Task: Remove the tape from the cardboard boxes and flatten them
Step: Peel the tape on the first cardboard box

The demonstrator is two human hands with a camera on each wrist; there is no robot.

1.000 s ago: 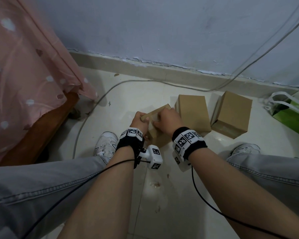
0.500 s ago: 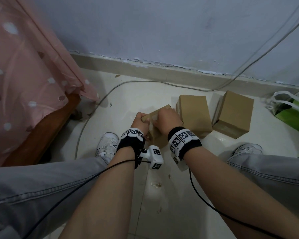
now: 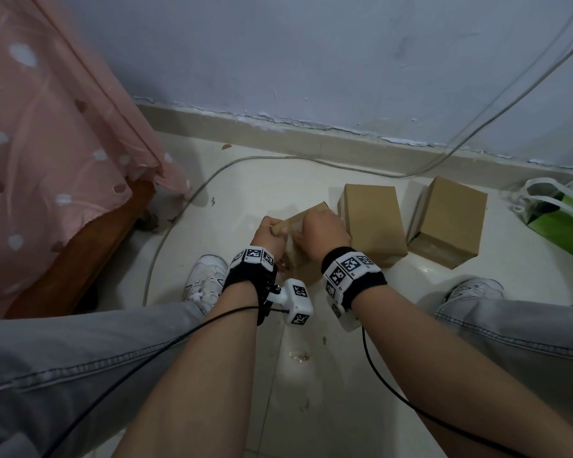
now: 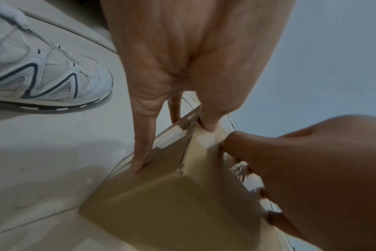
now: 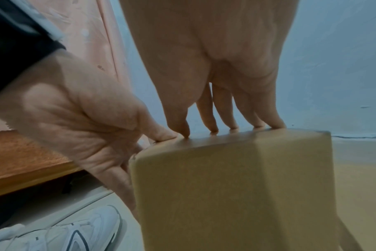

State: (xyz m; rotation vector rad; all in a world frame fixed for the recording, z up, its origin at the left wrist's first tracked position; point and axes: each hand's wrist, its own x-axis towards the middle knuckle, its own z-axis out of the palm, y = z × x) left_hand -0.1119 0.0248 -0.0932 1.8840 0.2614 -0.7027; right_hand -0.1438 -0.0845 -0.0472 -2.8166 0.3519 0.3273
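- Person's sitting on a pale tile floor (image 3: 245,193), knees apart, w/ a small cardboard box (image 3: 300,256) between the feet, tilted up on one edge.
- Left hand (image 3: 268,239) grips the box's near-left top corner: thumb on top, fingers (image 4: 142,152) pressed flat down the side face. Left wrist view shows clear tape (image 4: 182,125) along that edge, ragged and partly peeled.
- Right hand (image 3: 321,231) sits on the top edge w/ the fingertips (image 5: 213,129) lined up in a row along it, thumb tip right next to the left thumb. Looks like it's picking at the tape there, but can't tell if it actually has any pinched.
- Two more closed cardboard boxes on the floor to the right: middle box (image 3: 372,219) just beside the right hand, far box (image 3: 450,219) next to that one, small gap between them. Shiny tape visible on the far box's near end.
- Green bag (image 3: 563,223) w/ white handles at the far right edge.
- White sneakers: left sneaker (image 3: 205,282) near the left wrist, right sneaker (image 3: 473,289) below the far box.
- Pink curtain (image 3: 47,143) w/ white spots hangs on the left over a wooden frame (image 3: 80,246).
- Grey cable (image 3: 278,158) runs along the floor by the skirting, up the blue-grey wall (image 3: 311,54).
- Both wrists have black bands w/ marker tags, wires trailing back.
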